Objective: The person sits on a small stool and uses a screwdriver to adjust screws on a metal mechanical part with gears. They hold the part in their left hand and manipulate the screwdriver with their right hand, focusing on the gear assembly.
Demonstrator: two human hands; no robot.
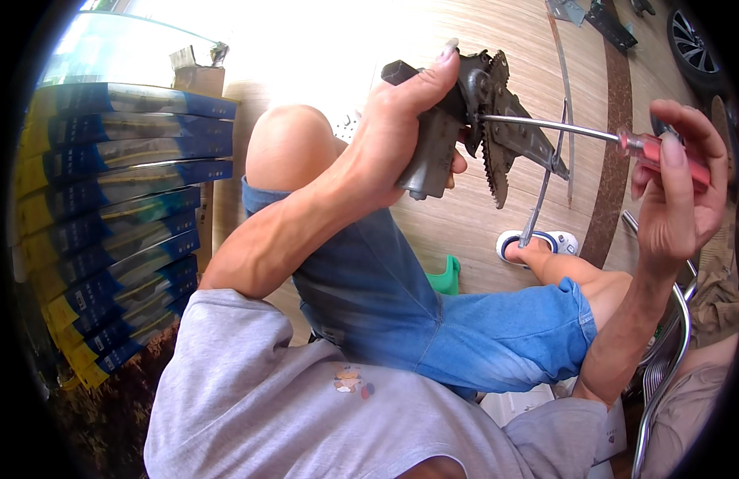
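Raised over my knees, my left hand (397, 128) is closed around the grey motor (433, 148) of a car window regulator. Its thumb lies along the top edge. A dark toothed gear plate (495, 172) and a tapering metal arm (529, 136) stick out to the right of the motor. My right hand (677, 191) grips a screwdriver (557, 125) by its red, see-through handle. The long shaft runs level to the left, and its tip meets the mechanism beside the gear plate. Whether the tip sits in a screw head cannot be made out.
Boxes in blue and yellow (138, 152) are stacked at the left. A green plastic stool (445, 278) shows under my legs. On the floor lie a thin metal strip (567, 88) and dark parts (610, 25); a wheel (693, 44) is far right. Bent chrome tubing (682, 335) stands near my right arm.
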